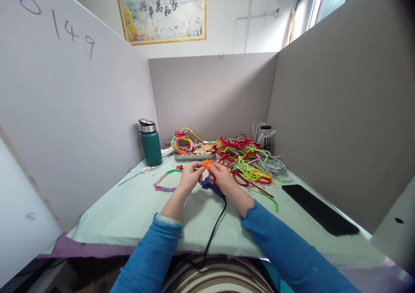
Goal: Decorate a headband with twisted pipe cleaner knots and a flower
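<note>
My left hand (190, 177) and right hand (222, 177) are closed narrow, fingertips pinching one orange twist (208, 163) between them, just above the worktop (129, 206). Under my right hand lies one blue tool (212, 186), its one black cord (214, 228) running back to me. I judge a wrist could snag that cord, or the twist could slip into the pile (249, 163) just right, too tangled to count. Beyond: one tray (194, 157), one flask (151, 144) left, one black slab (319, 210) right.

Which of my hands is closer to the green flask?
Left. The left hand is just right of the green flask; the right hand is farther right. Both pinch the orange pipe cleaner.
</note>
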`<state>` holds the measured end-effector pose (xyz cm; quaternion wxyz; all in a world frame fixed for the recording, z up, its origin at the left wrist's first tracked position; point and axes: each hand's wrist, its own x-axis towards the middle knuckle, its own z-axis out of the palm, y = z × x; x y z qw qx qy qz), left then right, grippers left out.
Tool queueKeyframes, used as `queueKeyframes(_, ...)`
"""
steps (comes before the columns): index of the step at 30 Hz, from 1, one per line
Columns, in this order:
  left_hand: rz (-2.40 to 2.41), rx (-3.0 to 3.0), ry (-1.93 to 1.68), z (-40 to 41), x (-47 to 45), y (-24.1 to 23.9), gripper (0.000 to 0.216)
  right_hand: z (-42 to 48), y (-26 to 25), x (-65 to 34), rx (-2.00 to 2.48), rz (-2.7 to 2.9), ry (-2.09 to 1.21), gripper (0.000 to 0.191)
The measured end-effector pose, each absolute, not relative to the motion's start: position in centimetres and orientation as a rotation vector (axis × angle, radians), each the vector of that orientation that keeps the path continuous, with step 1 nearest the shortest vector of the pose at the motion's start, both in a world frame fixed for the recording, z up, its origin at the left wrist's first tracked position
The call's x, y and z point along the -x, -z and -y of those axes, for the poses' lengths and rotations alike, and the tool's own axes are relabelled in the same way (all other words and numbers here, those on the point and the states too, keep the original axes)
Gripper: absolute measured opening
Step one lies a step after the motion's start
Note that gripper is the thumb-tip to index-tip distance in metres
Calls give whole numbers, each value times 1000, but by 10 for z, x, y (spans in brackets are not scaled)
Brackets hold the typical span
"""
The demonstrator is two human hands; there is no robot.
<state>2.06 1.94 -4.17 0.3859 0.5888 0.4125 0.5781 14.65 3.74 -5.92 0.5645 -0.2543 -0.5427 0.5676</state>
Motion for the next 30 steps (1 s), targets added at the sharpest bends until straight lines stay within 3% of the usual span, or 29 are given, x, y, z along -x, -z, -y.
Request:
queueKeyframes(8,-996,-1382,-1500,-19,-24,44,30,-34,56,-148,489,1158,-1544,39)
queueKeyframes(16,-1212,-1418,-1517,-25,-26,52,24,-42,60,-143,645,1085,-1261,39)
queueKeyframes(30,-1176,-1350,-1496,-21,-31,48,24,-49,69,-142,852,1274,-781,32)
